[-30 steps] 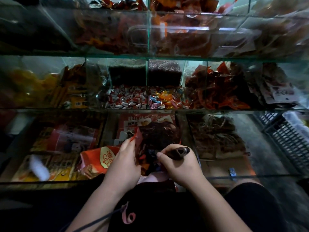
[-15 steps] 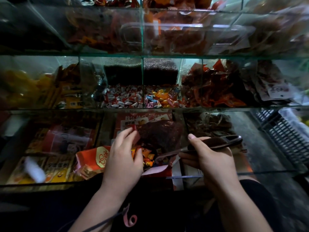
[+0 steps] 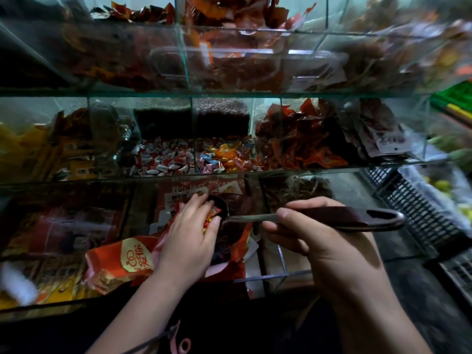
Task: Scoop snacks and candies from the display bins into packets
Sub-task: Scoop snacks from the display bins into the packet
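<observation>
Gripping scoop (image 3: 332,218) handle, right hand (image 3: 327,241) at 3 o'clock of left hand (image 3: 189,241), whose relaxed fingers touch candies (image 3: 210,218) above packet (image 3: 122,261).

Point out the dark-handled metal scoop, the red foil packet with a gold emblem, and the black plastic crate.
Dark-handled metal scoop (image 3: 357,217): head view, on its handle.
Red foil packet with a gold emblem (image 3: 138,256): head view, on the emblem.
Black plastic crate (image 3: 421,200): head view, on its lattice wall.
</observation>
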The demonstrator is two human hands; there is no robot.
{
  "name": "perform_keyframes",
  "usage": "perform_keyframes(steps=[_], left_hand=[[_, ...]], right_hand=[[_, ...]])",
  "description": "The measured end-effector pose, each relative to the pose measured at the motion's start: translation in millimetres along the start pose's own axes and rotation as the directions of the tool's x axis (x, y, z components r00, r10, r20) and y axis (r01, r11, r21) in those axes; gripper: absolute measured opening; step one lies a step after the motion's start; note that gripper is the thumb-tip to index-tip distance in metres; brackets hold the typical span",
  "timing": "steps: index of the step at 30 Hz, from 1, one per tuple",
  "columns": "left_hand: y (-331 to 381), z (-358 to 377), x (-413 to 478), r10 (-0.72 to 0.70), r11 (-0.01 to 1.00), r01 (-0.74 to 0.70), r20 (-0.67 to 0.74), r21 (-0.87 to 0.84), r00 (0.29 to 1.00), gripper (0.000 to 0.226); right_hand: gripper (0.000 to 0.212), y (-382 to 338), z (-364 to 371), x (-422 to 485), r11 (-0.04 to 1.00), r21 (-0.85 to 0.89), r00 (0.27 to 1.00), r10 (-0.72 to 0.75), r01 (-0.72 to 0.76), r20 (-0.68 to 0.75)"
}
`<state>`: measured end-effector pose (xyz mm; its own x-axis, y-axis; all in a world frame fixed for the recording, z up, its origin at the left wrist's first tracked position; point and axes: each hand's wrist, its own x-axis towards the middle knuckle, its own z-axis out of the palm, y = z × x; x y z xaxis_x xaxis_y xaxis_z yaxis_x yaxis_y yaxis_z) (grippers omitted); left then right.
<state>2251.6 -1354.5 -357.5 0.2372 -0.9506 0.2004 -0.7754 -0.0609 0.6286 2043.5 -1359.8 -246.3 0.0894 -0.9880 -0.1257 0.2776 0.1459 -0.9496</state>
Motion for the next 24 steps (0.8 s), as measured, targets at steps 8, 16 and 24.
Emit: perform_keyframes(steps=[8,16,24], left_hand=[[40.6,-29.6,103.2,0.114,0.992,-0.12,-0.125,-0.044,0.986,0.047],[33.3,-30.2,128.2,-0.08,0.948,0.037,-0.122,-0.315,0.989,0.051],[15.4,-22.2,104.9,-0.052,0.964,0.027,-0.088,-0.266,0.995,0.058]], right_hand=[[0.008,-12.7,20.5,27.9,0.968,0.213,0.989,-0.113,0.132,-0.099],[0.004,41.0,48.6,112.5,0.776,-0.442,0.872,-0.489,0.45,0.029],[0.018,42.3,33.8,119.1,0.211,-0.668,0.67,-0.485,0.713,0.562]])
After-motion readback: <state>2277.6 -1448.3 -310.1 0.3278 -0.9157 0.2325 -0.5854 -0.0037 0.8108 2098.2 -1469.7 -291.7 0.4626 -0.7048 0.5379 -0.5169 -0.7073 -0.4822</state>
